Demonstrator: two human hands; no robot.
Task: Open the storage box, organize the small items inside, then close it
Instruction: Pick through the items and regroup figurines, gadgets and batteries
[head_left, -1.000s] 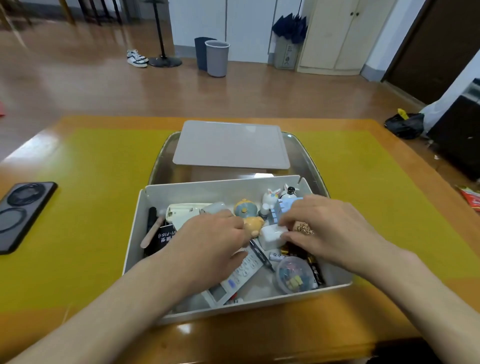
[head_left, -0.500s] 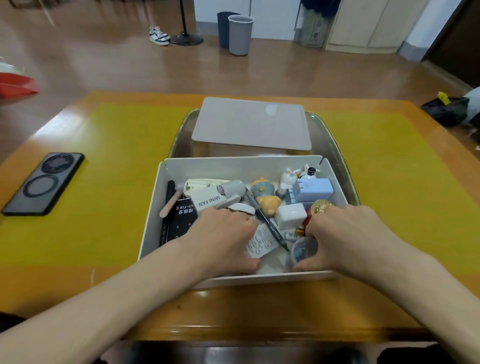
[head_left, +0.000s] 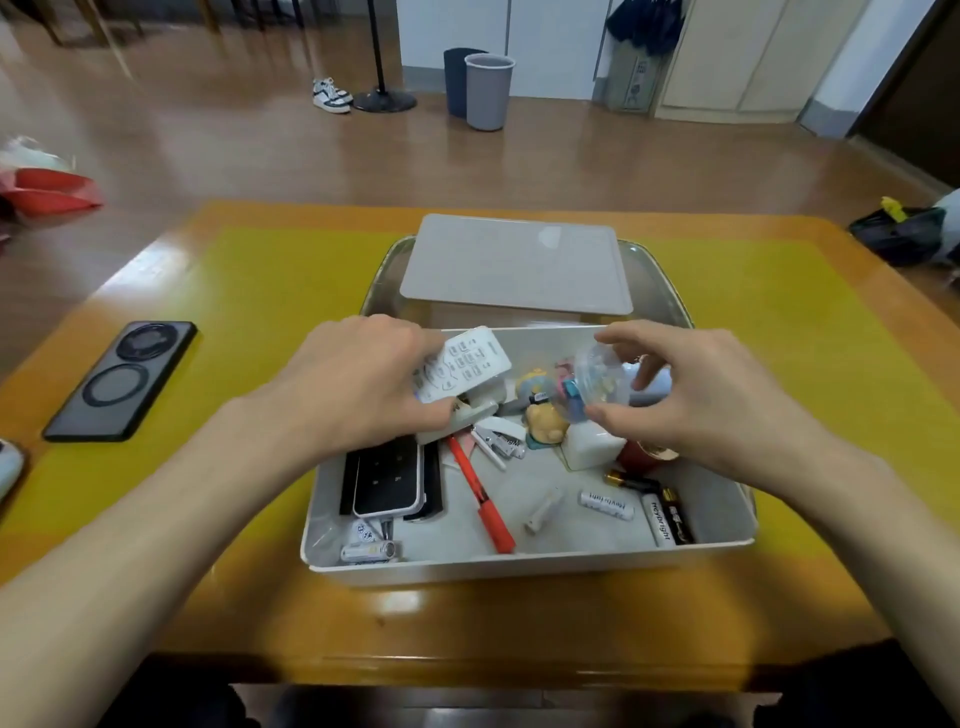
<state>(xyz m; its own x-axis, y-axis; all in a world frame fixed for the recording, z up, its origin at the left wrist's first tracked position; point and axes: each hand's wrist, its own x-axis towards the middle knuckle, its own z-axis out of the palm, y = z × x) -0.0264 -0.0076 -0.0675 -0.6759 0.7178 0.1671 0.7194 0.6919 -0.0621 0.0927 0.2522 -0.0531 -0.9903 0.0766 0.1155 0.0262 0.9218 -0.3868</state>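
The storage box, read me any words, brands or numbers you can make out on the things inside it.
"Heybright": white battery, lying loose.
"Heybright": white battery, by the right wall.
Too blurred to read: the key marks on the white remote, the black battery, the small battery at the front left corner.

Over the open storage box (head_left: 519, 564), left hand (head_left: 358, 384) grips a remote (head_left: 462, 364); right hand (head_left: 696, 395) holds a clear tub (head_left: 602, 376)

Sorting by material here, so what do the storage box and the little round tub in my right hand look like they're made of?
Storage box: likely matte white plastic, with thin walls and rounded moulded corners. Round tub: probably clear glossy plastic, since coloured bits show through it.
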